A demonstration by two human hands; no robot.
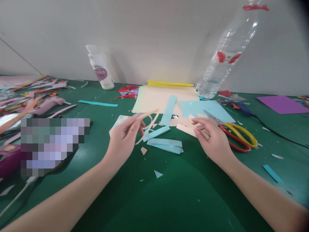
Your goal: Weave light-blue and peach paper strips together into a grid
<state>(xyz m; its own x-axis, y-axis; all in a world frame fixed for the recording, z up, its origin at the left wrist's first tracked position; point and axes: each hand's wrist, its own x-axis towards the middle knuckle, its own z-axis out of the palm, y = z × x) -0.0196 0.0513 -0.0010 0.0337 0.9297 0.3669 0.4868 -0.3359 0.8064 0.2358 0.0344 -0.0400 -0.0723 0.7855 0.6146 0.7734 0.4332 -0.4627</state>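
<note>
My left hand [125, 135] pinches a thin cream paper strip [148, 124] that curls into a loop above the green table. My right hand [210, 137] rests on a cream paper piece [185, 129], fingers pressed down on it. Between the hands lie several light blue paper strips [165, 143]. Yellow-and-red-handled scissors [238, 135] lie just right of my right hand.
A stack of cream and yellow paper sheets [156, 96] and a blue sheet [205, 108] lie behind. A white glue bottle [101, 69] and a clear plastic bottle [224, 54] stand by the wall. A purple sheet [282, 104] and a glue gun [238, 106] sit at right, paper scraps [31, 96] at left.
</note>
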